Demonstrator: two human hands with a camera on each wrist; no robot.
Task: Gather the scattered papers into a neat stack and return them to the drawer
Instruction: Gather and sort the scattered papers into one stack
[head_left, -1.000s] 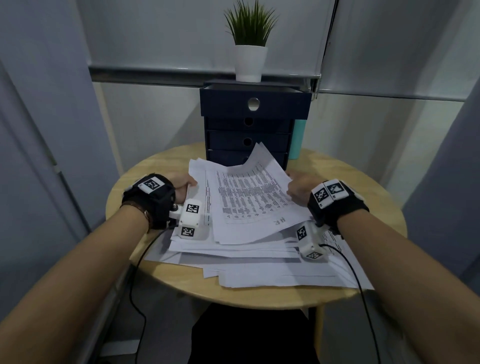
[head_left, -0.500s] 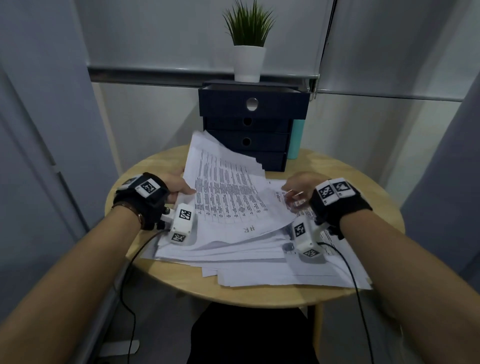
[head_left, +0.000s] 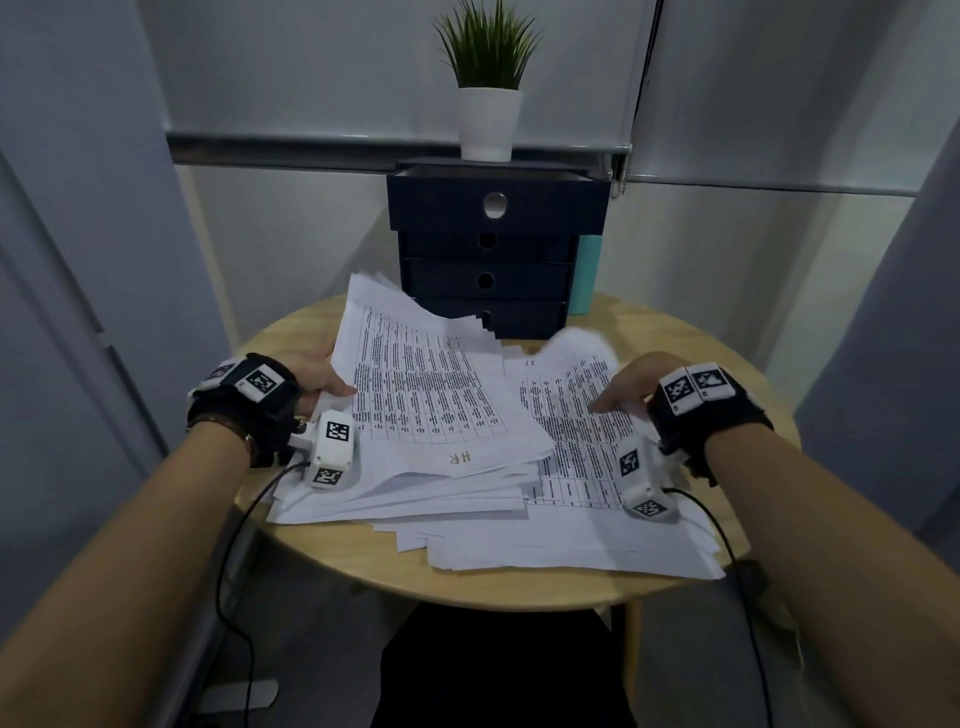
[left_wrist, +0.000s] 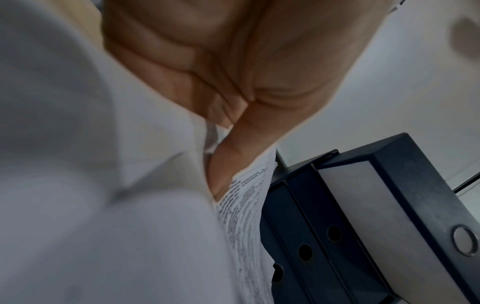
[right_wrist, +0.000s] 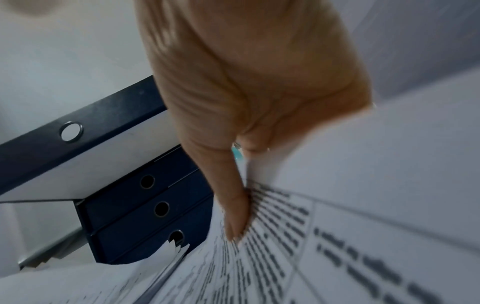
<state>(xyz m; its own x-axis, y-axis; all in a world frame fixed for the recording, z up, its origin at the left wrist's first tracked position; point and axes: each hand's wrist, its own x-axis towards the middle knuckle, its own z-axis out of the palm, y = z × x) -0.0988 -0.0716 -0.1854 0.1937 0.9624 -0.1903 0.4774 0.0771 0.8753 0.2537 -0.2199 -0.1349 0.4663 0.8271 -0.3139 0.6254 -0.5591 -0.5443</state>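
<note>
Round the wooden bench (head_left: 519, 587) our left hand (head_left: 317, 382) now has its grip closed on a lifted sheaf of papers (head_left: 431, 410), newly swung leftward, while our right hand (head_left: 623, 387), fingers flat, presses a freshly uncovered sheet (head_left: 566, 410), drawer (head_left: 496, 205) ahead open, stacking unfinished.

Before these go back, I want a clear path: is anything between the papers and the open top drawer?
Nothing visible blocks it. The top drawer is pulled out above the papers, which the left hand holds. The potted plant stands on the unit behind the opening.
</note>
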